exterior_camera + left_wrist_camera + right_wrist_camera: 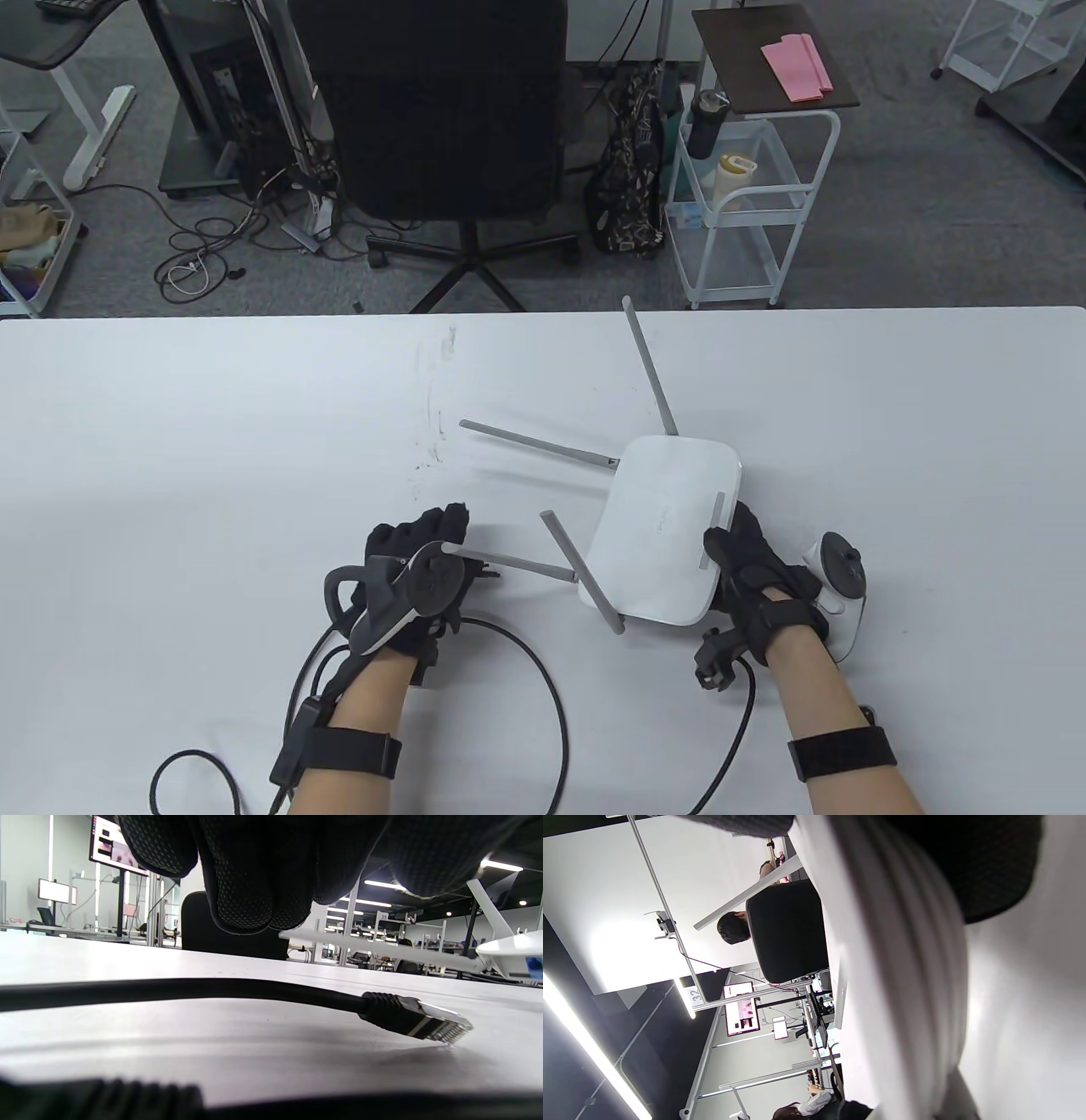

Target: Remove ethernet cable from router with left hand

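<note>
The white router (670, 518) lies tilted right of the table's middle, its grey antennas spread to the left and back. My right hand (738, 552) grips its near right edge; its ribbed underside fills the right wrist view (903, 963). The black ethernet cable (551, 688) loops over the table near me. In the left wrist view its plug (424, 1022) lies on the table, out of the router (513, 950). My left hand (424, 552) rests left of the router, its fingers (246, 878) hanging just above the cable (169, 988) without touching it.
One antenna (534, 446) points left, another (652, 369) points toward the table's far edge (254, 316), and a third (509, 562) reaches under my left fingers. Glove leads trail from both wrists off the near edge. A black chair (433, 110) and a white cart (747, 212) stand beyond the table.
</note>
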`<state>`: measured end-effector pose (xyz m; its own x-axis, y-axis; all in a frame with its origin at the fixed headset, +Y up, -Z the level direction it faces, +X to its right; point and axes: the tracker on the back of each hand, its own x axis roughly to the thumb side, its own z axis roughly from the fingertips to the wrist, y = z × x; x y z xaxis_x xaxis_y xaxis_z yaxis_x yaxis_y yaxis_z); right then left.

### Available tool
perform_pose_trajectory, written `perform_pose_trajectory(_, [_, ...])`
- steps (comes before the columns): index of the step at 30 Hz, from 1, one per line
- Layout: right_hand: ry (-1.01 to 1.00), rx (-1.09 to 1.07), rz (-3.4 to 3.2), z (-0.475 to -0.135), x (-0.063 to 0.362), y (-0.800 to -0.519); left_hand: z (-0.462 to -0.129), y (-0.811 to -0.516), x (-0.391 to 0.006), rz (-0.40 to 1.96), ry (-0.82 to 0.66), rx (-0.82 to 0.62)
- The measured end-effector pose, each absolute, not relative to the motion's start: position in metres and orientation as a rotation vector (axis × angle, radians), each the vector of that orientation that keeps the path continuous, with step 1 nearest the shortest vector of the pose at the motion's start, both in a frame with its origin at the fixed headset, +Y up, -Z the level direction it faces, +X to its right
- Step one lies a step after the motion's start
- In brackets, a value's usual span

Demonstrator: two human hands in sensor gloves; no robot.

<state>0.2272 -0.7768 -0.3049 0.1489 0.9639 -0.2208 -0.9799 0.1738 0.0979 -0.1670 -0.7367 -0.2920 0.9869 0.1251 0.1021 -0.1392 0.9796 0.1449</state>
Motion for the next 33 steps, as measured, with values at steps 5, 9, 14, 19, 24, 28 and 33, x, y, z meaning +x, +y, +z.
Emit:
perform_pose_trajectory(5, [0.251,-0.083,1.442,-0.304,0.226,-0.777,-0.292,-0.737,-0.168,0.138,-0.089,0.154])
perform_pose_trajectory(9, [0.261,-0.087,1.432,-0.304,0.225,-0.778,-0.291,-0.736,-0.168,0.14,-0.088,0.153])
perform_pose_trajectory(14, [0.291,-0.087,1.418,-0.304,0.224,-0.778,-0.291,-0.736,-0.168,0.142,-0.09,0.153])
perform_pose_trajectory(19, [0.321,-0.094,1.362,-0.304,0.224,-0.78,-0.291,-0.736,-0.168,0.14,-0.09,0.152])
perform_pose_trajectory(24, [0.303,-0.065,1.327,-0.304,0.225,-0.778,-0.291,-0.736,-0.167,0.138,-0.092,0.149])
perform_pose_trajectory(28, [0.259,-0.062,1.387,-0.304,0.229,-0.772,-0.29,-0.736,-0.167,0.133,-0.093,0.148])
perform_pose_trajectory(33, [0.241,-0.061,1.38,-0.304,0.233,-0.77,-0.291,-0.736,-0.166,0.135,-0.095,0.148])
